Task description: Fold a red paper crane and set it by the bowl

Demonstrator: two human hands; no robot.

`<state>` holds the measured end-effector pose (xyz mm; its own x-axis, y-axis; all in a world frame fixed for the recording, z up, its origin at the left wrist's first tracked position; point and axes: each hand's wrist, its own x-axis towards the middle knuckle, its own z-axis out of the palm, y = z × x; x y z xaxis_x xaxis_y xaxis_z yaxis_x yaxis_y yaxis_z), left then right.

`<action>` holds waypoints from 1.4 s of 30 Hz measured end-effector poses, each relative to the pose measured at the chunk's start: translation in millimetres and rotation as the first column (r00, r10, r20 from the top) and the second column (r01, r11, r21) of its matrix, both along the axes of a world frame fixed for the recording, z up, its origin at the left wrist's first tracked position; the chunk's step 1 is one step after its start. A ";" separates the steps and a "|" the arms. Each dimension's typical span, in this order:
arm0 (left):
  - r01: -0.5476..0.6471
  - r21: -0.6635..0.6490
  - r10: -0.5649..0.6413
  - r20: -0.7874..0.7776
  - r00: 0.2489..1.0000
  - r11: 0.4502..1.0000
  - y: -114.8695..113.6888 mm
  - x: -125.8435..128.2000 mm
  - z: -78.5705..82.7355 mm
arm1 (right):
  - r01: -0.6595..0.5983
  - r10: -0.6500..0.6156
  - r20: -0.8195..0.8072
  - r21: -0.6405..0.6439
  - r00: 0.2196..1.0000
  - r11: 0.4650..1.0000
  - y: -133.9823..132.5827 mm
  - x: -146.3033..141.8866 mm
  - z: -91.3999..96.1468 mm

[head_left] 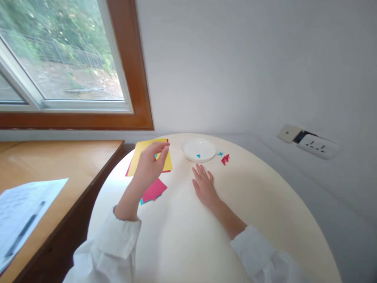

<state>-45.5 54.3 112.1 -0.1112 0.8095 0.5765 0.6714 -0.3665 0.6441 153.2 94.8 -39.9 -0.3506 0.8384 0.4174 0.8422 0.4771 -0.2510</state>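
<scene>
My left hand [150, 163] is raised over a yellow paper sheet [167, 163] that lies on a red sheet at the far left of the round cream table [265, 204]. Its fingers are pinched together, and a tiny blue paper piece [155, 156] shows inside the curl. My right hand [204, 186] lies flat on the table with its fingers spread, holding nothing, just in front of a white plate [188, 151]. The plate holds a tiny blue folded figure [198, 156]. Beside the plate lie another small blue figure [220, 153] and a red folded figure [225, 158].
A pink sheet on a blue one [154, 190] lies under my left forearm. A wooden desk [59, 161] to the left carries a printed paper with a pen [23, 230]. A window is at the upper left, and a wall socket [316, 146] at the right.
</scene>
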 end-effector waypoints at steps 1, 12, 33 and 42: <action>-0.018 -0.096 0.005 -0.127 0.992 0.995 -3.9 -4.1 -12.7 | -0.010 0.011 0.027 -0.026 1.000 1.000 -7.9 -2.0 -0.9; -0.173 -0.396 -0.047 -0.490 0.871 0.902 -51.0 -41.3 -134.8 | 0.078 -0.057 0.123 -0.177 0.991 0.981 -52.9 -1.8 2.5; -0.201 -0.261 0.127 -0.273 0.954 0.944 -51.8 -45.4 -137.5 | 0.146 -0.127 0.109 -0.187 0.986 0.971 -83.4 8.4 0.9; -0.231 -0.145 0.205 -0.176 0.963 0.962 -46.9 -55.0 -134.2 | 0.134 -0.119 0.087 -0.190 0.989 0.973 -83.7 8.7 0.8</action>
<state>-100.5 7.4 -22.1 -0.2140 0.8600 0.4632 0.8209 -0.0987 0.5625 162.0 11.1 -39.1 -0.2604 0.9405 0.2181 0.9125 0.3136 -0.2627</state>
